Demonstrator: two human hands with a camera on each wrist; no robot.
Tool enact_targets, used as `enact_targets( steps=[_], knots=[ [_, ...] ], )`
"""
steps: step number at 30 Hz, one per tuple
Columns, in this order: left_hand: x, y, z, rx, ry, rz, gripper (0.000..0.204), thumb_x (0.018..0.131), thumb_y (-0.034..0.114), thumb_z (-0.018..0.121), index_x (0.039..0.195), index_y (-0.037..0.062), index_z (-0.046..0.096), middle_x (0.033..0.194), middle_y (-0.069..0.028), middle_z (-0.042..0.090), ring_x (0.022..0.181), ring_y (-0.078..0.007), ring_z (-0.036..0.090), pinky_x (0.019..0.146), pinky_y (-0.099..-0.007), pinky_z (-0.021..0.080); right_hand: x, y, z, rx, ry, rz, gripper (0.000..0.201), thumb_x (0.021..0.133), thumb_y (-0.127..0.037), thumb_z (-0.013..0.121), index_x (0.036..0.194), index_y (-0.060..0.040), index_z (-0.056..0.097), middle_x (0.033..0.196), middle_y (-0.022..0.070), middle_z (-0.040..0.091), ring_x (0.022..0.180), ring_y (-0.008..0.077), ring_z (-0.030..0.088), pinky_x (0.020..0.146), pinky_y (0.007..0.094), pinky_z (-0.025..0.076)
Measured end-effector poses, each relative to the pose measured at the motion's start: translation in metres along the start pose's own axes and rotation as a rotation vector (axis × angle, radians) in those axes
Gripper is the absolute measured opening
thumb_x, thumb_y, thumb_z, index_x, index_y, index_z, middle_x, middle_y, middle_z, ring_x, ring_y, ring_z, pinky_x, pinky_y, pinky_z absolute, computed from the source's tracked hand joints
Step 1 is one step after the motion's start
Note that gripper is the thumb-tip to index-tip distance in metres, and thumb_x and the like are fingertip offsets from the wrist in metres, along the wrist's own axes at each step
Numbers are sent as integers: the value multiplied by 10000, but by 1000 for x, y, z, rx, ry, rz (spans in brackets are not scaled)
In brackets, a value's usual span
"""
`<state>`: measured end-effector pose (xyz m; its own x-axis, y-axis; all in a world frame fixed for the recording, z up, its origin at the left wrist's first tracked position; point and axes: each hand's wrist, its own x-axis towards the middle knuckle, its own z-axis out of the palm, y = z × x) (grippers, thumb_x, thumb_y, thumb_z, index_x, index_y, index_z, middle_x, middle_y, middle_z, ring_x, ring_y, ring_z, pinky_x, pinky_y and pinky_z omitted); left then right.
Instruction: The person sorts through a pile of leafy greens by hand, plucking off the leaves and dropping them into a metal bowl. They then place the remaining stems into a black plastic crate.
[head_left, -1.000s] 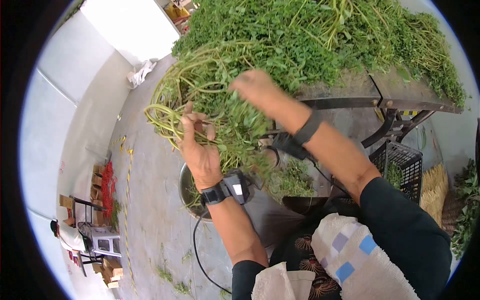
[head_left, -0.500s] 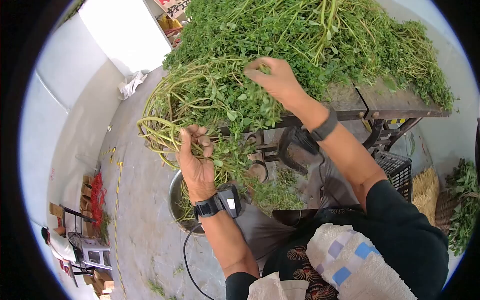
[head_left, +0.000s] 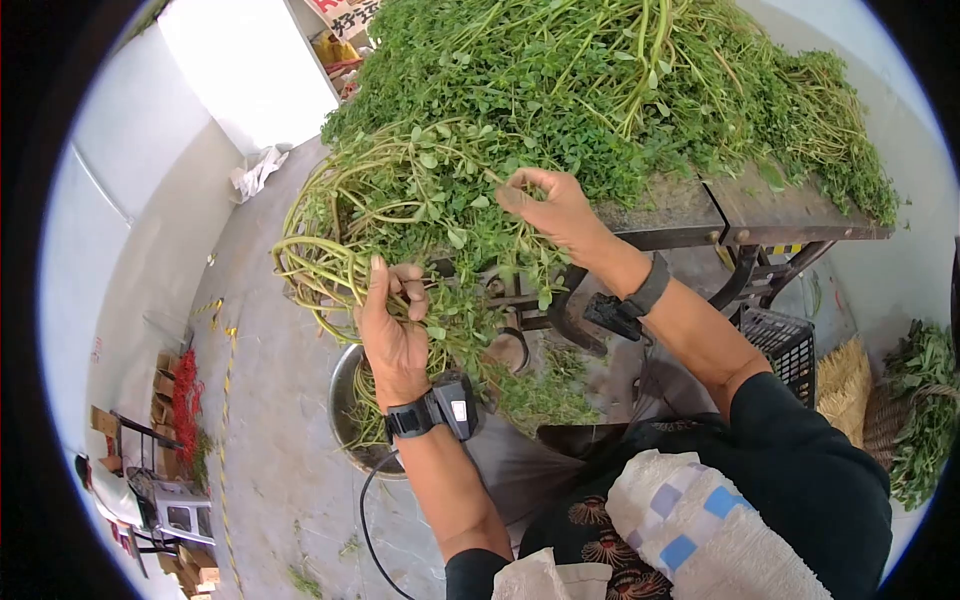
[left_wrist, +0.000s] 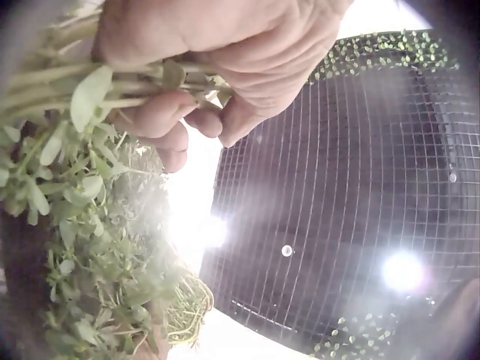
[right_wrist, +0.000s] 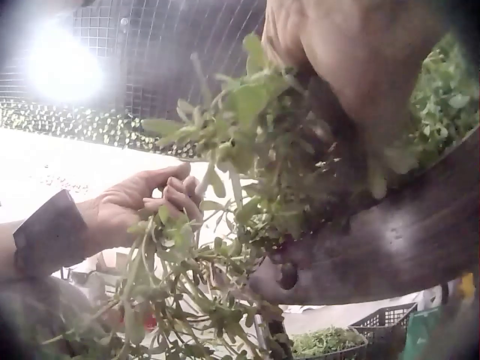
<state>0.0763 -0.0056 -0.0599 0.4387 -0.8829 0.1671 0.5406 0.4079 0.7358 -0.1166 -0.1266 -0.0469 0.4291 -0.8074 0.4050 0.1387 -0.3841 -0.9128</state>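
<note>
My left hand (head_left: 395, 335) curls its fingers round a bunch of long green stems (head_left: 325, 262), which loop out to its left with leaves hanging at its right. The left wrist view shows the stems (left_wrist: 45, 81) passing between thumb and fingers of that hand (left_wrist: 225, 45). To the upper right, my right hand (head_left: 562, 215) pinches a leafy stem between thumb and fingers, at the edge of the large green pile (head_left: 540, 80). Leaves (right_wrist: 247, 127) partly cover the fingers of the right hand (right_wrist: 352, 67) in the right wrist view.
The pile lies on a dark table (head_left: 680, 215). Below the left hand stands a metal bowl (head_left: 340, 405) with cuttings. A black crate (head_left: 790, 350) and straw-coloured bundle (head_left: 845, 385) are at right. A seated person (head_left: 112, 490) is at far left.
The blurred right hand swung up and right, then came down a little and slowed, with leaves beneath it. The left hand kept its grip on the stems. The head view shifted slightly.
</note>
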Motion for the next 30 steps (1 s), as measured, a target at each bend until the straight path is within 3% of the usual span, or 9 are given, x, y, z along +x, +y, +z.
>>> enact_targets(
  steps=[2,4,7,11,16,19,24,27,30],
  knots=[
    [1,0,2,-41,-32,-33,259,890,239,591,783,7,551,758,-125,616,578,-130,491,454,-216,329,-2,2,-5,-13,-29,-54,278,805,-303,686,844,-43,597,587,-55,491,544,63,422,498,252,337],
    [0,-1,7,16,0,-34,250,888,230,593,798,-1,563,757,-129,618,572,-129,491,453,-213,333,-10,-5,-6,58,-75,-87,319,804,-281,694,984,-42,585,949,-6,556,801,70,473,698,243,412],
    [-2,-2,12,101,27,-42,233,884,212,597,842,-17,582,759,-136,622,568,-126,494,456,-204,345,-21,-20,2,100,-51,-136,361,813,-227,682,1091,-34,557,1086,14,540,853,72,477,715,244,431],
    [0,-3,10,129,-11,-62,262,888,226,592,913,-35,588,785,-142,627,598,-123,512,463,-189,368,-19,-22,3,159,-254,57,353,842,-197,639,1126,-7,549,986,10,594,730,65,492,687,229,432],
    [0,2,6,62,-68,-49,396,915,343,531,997,-42,565,893,-145,610,700,-150,525,604,-255,445,-38,-22,-12,30,-204,195,315,866,-218,603,1093,0,577,845,4,645,648,56,487,642,213,414],
    [-4,1,12,238,-48,16,509,927,456,450,1049,-24,566,908,-105,601,768,-176,523,747,-319,437,-71,-17,-64,-309,-138,163,305,877,-228,581,1078,2,589,922,24,645,699,64,505,655,226,429],
    [-4,1,12,412,95,29,495,929,450,455,1038,-14,588,816,-26,525,734,-145,484,685,-288,425,-154,6,-188,-709,175,280,295,852,-212,589,1048,8,608,909,28,640,806,76,540,691,250,452],
    [-1,1,6,465,28,50,470,922,444,473,1057,13,605,826,-16,524,733,-133,466,653,-278,401,-213,44,-259,-736,269,301,284,848,-197,583,1039,14,600,889,52,656,775,110,568,687,278,455],
    [3,0,-7,633,104,32,443,873,470,541,1026,65,637,948,-25,578,898,-138,482,771,-324,393,-284,42,-312,-1133,431,514,295,827,-230,583,1007,3,598,842,178,632,757,288,600,709,373,459]
  ],
)
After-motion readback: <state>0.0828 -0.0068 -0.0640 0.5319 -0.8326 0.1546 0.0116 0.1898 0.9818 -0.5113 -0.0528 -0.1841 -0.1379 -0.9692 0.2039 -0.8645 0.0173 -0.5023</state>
